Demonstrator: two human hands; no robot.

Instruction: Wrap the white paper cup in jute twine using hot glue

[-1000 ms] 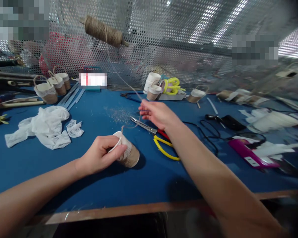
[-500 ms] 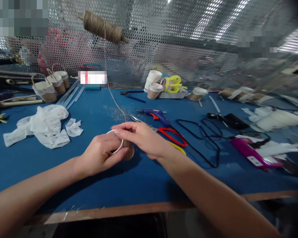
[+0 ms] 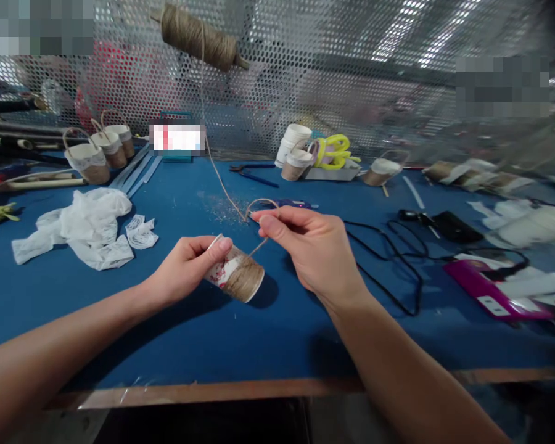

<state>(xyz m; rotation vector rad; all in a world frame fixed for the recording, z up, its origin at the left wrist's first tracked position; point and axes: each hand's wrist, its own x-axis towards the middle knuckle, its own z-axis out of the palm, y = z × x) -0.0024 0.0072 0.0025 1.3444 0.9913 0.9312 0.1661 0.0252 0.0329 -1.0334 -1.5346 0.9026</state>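
My left hand (image 3: 192, 265) is closed on the rim end of a paper cup (image 3: 231, 268), thumb on its side. The cup lies tilted in the air, its base toward the right. Brown twine (image 3: 245, 282) wraps the base half, while a printed white band shows nearer the rim. My right hand (image 3: 300, 237) pinches the loose twine right of the cup, where it bends into a small loop. From there the strand runs up to a large twine spool (image 3: 198, 38) hanging at the mesh. Behind my right hand, a blue glue gun (image 3: 289, 203) is mostly hidden.
White lace (image 3: 86, 228) lies heaped at left, with several twine-wrapped cups (image 3: 90, 165) behind it. Pliers (image 3: 254, 174), stacked white cups (image 3: 293, 145) and yellow-handled scissors (image 3: 333, 153) stand at the back. A black cable (image 3: 398, 265) and purple power strip (image 3: 494, 290) lie at right.
The cup has turned so its wrapped side and base show. My right hand has moved off it to the right and up, drawing the twine into a loop. The view has shifted slightly.
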